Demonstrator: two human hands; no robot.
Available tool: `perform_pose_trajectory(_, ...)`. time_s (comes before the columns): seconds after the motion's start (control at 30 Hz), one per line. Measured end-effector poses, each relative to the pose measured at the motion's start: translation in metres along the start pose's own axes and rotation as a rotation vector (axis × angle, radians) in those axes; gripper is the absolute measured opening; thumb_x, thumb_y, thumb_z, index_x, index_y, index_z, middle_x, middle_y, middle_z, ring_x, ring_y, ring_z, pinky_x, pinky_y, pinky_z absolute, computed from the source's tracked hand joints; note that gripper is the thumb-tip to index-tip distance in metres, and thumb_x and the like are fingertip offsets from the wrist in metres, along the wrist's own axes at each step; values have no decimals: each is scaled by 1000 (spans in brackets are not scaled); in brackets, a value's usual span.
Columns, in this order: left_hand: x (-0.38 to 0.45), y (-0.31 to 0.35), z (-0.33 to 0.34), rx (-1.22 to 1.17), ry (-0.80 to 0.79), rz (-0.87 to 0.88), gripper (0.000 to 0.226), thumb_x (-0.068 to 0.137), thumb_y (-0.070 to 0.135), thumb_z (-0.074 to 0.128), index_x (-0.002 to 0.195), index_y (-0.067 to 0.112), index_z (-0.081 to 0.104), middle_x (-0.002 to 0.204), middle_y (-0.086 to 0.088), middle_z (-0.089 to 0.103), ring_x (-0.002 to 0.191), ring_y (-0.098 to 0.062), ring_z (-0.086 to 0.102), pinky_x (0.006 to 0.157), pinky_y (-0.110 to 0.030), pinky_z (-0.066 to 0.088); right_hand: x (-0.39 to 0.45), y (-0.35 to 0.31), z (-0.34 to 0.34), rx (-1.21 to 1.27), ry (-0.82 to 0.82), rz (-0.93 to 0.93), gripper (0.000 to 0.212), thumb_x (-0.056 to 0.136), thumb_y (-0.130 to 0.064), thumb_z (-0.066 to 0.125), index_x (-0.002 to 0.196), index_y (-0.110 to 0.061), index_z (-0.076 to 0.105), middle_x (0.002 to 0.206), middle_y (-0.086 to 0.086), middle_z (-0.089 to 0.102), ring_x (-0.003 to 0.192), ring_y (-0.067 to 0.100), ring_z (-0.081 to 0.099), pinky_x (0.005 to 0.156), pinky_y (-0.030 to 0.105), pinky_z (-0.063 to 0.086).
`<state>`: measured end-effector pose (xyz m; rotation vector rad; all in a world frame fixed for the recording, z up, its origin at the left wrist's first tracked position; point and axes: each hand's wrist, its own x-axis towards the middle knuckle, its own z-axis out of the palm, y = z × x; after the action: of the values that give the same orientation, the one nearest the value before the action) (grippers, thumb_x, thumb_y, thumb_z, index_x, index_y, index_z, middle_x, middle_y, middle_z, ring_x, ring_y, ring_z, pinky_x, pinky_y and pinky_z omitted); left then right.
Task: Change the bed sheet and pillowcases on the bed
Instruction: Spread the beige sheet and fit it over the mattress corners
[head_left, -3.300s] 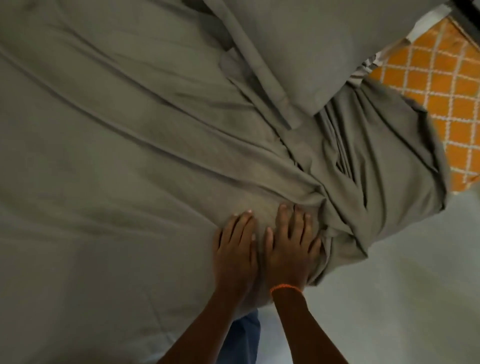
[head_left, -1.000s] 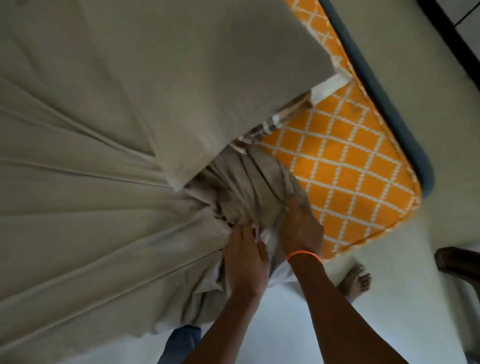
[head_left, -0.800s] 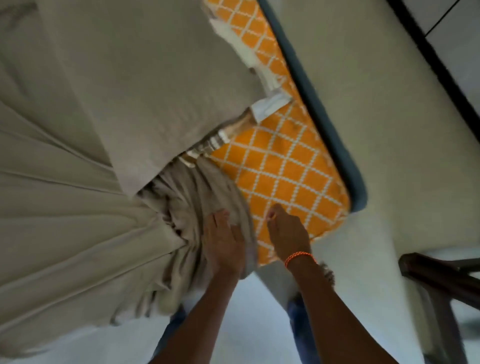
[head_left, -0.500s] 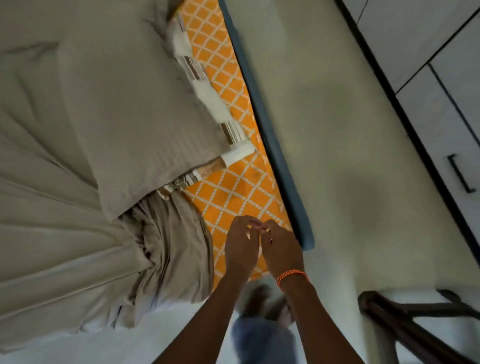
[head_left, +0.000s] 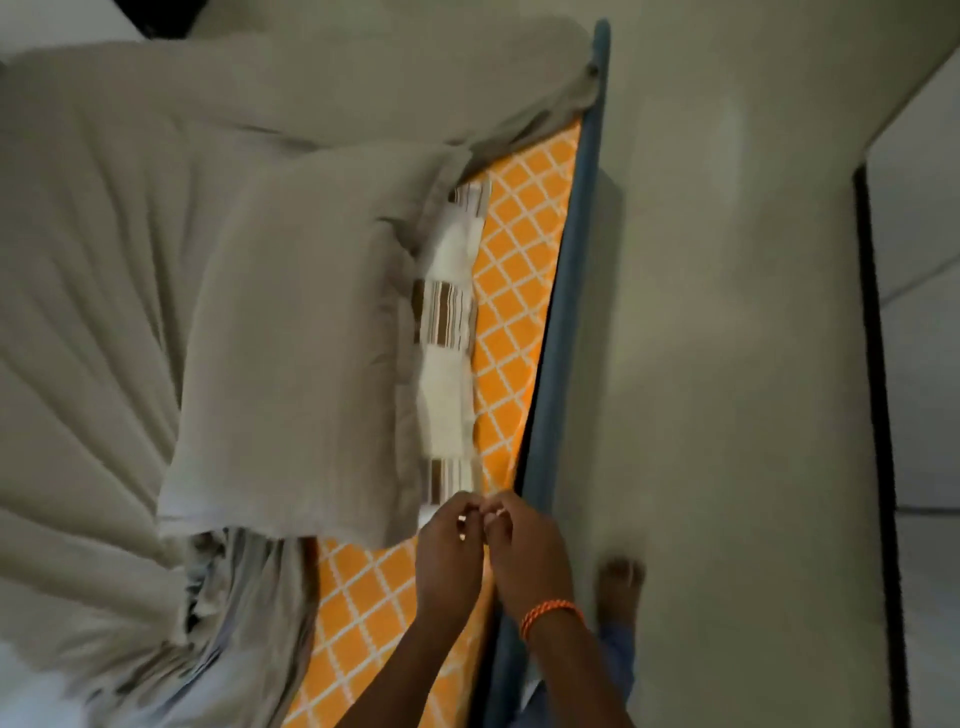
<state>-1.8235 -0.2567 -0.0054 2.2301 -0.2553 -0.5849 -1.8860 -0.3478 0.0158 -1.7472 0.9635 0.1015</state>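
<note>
Two hands meet above the mattress's (head_left: 524, 291) long edge, just past the pillow's (head_left: 291, 338) near end. The left hand (head_left: 449, 553) and right hand (head_left: 527, 551) have curled fingers touching tip to tip; whether they pinch anything I cannot tell. The grey bed sheet (head_left: 93, 291) lies bunched back from the bed's near corner, baring orange mattress. The pillowcase (head_left: 244, 441) only partly holds its pillow: a striped end (head_left: 447, 332) pokes out. Pulling the sheet now could drag the pillow off the edge beside the blue bed frame (head_left: 566, 312).
</note>
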Motion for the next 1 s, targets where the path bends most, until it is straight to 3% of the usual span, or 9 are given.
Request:
perform_pose_trajectory(0.13, 60, 87, 64, -71, 79, -67, 25, 100, 16, 53, 93, 30, 72, 86, 13, 74, 81, -9, 69, 73, -40, 56, 96, -14, -88, -35, -51, -3, 12, 99, -25, 55, 95, -27, 66, 89, -6, 71, 83, 15, 65, 74, 32, 50)
perform_pose_trajectory(0.23, 108, 158, 96, -100, 97, -85, 30, 102, 5, 55, 96, 29, 72, 87, 13, 74, 82, -8, 69, 72, -32, 55, 156, -42, -152, -74, -39, -13, 13, 101, -28, 53, 92, -28, 63, 88, -7, 69, 83, 15, 64, 72, 35, 53)
perform_pose_trajectory(0.43, 230, 283, 149, -124, 182, -143, 32, 104, 9, 52, 96, 33, 72, 87, 14, 74, 82, -8, 71, 72, -36, 58, 295, -106, -272, -199, -180, -172, 13, 104, -30, 51, 95, -30, 60, 85, -10, 67, 79, 11, 63, 71, 39, 55)
perform_pose_trajectory(0.53, 306, 348, 181, -151, 293, -179, 33, 104, 7, 53, 99, 32, 74, 88, 20, 73, 85, -3, 69, 69, -17, 50, 393, -142, -330, -300, -293, -247, 12, 104, -30, 52, 94, -30, 59, 84, -9, 67, 79, 12, 63, 71, 40, 55)
perform_pose_trajectory(0.63, 376, 404, 204, -234, 393, -218, 32, 104, 4, 54, 102, 30, 73, 89, 23, 73, 85, -2, 68, 68, -13, 47, 483, -183, -370, -396, -375, -338, 11, 103, -32, 53, 93, -29, 58, 85, -9, 66, 81, 12, 63, 73, 38, 55)
perform_pose_trajectory(0.8, 507, 462, 224, -328, 549, -322, 28, 104, 8, 55, 108, 31, 72, 90, 25, 72, 83, -3, 69, 66, -17, 48, 629, -250, -388, -467, -516, -413, 13, 98, -33, 55, 87, -27, 56, 81, -7, 65, 78, 14, 63, 71, 40, 53)
perform_pose_trajectory(1.0, 680, 469, 240, -289, 688, -468, 22, 101, 18, 54, 101, 30, 72, 88, 15, 74, 81, -2, 67, 74, -38, 54, 798, -305, -372, -477, -606, -453, 15, 97, -23, 61, 82, -20, 60, 75, -6, 66, 71, 13, 62, 68, 37, 51)
